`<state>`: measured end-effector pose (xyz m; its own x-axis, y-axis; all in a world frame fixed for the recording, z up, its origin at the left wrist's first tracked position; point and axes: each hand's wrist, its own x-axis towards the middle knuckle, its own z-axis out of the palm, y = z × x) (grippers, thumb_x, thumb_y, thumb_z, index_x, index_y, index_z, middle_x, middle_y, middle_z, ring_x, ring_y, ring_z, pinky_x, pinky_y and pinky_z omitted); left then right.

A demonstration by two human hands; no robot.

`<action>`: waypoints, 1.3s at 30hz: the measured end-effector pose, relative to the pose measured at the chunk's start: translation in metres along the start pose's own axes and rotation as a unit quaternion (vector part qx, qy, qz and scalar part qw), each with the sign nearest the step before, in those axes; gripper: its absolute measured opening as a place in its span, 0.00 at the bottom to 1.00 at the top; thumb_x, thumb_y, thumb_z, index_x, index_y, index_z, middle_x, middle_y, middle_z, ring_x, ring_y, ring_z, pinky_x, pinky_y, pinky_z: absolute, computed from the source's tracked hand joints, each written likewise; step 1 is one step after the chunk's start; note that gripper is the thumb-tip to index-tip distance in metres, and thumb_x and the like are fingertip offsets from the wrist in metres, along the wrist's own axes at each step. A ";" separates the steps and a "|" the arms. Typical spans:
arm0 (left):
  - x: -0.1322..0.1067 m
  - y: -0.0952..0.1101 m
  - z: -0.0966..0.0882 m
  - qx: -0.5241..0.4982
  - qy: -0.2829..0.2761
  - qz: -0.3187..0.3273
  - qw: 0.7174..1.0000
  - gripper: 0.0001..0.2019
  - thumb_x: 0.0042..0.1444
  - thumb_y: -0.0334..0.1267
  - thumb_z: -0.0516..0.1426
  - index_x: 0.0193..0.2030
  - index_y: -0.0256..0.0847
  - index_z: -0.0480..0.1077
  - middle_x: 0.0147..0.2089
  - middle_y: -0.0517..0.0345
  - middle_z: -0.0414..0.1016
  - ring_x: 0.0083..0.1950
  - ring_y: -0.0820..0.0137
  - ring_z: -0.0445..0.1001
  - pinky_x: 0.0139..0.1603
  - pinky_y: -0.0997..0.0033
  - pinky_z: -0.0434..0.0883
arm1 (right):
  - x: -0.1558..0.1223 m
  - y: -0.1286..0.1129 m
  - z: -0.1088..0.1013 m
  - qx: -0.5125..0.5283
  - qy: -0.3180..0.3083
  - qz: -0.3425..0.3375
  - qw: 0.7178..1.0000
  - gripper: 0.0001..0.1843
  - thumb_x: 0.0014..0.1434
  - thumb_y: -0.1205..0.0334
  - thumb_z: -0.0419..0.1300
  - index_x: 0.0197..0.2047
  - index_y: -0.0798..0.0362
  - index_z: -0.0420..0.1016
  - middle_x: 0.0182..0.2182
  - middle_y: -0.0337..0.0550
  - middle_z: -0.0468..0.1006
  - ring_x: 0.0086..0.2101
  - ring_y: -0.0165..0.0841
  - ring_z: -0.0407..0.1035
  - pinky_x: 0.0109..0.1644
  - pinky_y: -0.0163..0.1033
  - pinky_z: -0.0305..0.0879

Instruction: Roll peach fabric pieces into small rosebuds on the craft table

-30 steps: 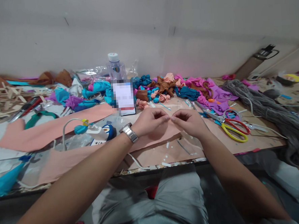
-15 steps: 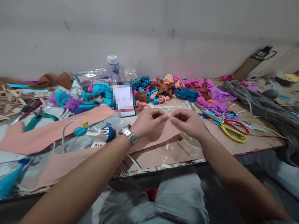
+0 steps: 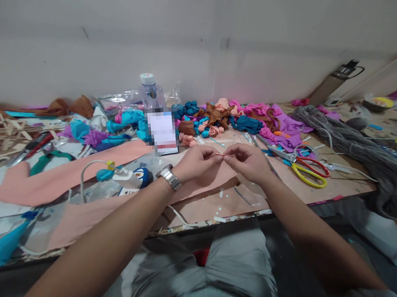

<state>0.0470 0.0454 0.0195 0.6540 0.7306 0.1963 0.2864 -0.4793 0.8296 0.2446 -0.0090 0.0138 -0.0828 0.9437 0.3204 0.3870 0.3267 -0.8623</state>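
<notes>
Just above the table's front half, my left hand [image 3: 197, 164] and my right hand [image 3: 250, 163] meet fingertip to fingertip. Both pinch a thin edge of peach crepe paper [image 3: 209, 181], and that edge looks narrow and rolled between the thumbs. The rest of the sheet hangs below and lies on the table, partly hidden by my hands. A watch [image 3: 169, 177] is on my left wrist. Right of my right hand lie scissors [image 3: 309, 173] with one red and one yellow handle.
Behind my hands stand a phone [image 3: 164, 132] and a clear bottle [image 3: 151, 93]. Crumpled coloured paper pieces and flowers [image 3: 216, 116] line the wall. Another peach strip [image 3: 68, 172] lies left, beside a cable [image 3: 82, 178]. Grey yarn [image 3: 346, 144] and a tilted flask [image 3: 335, 82] are right.
The pinched edge now shows as a thin roll between my fingertips. My fingers have shifted slightly; both hands keep their grip on the peach crepe paper.
</notes>
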 end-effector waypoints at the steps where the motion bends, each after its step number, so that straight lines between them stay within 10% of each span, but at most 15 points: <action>1: 0.000 0.000 0.000 0.000 0.001 0.000 1.000 0.21 0.64 0.51 0.56 0.30 0.35 0.73 0.26 0.62 0.66 0.30 0.74 0.63 0.30 0.73 0.57 | 0.000 0.000 0.000 0.002 -0.001 -0.002 1.000 0.11 0.59 0.55 0.66 0.38 0.54 0.78 0.30 0.43 0.78 0.28 0.31 0.67 0.32 0.37 0.62; 39: 0.000 0.005 -0.006 -0.078 -0.011 -0.028 0.996 0.15 0.60 0.47 0.58 0.30 0.36 0.74 0.31 0.57 0.76 0.35 0.71 0.71 0.38 0.71 0.65 | -0.003 -0.001 -0.002 -0.039 -0.004 -0.042 0.998 0.11 0.58 0.67 0.58 0.39 0.53 0.82 0.37 0.45 0.85 0.39 0.38 0.78 0.44 0.42 0.73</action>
<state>0.0441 0.0463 0.0269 0.6563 0.7420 0.1368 0.2118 -0.3552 0.9105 0.2462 -0.0124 0.0149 -0.1260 0.9137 0.3863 0.4485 0.3998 -0.7993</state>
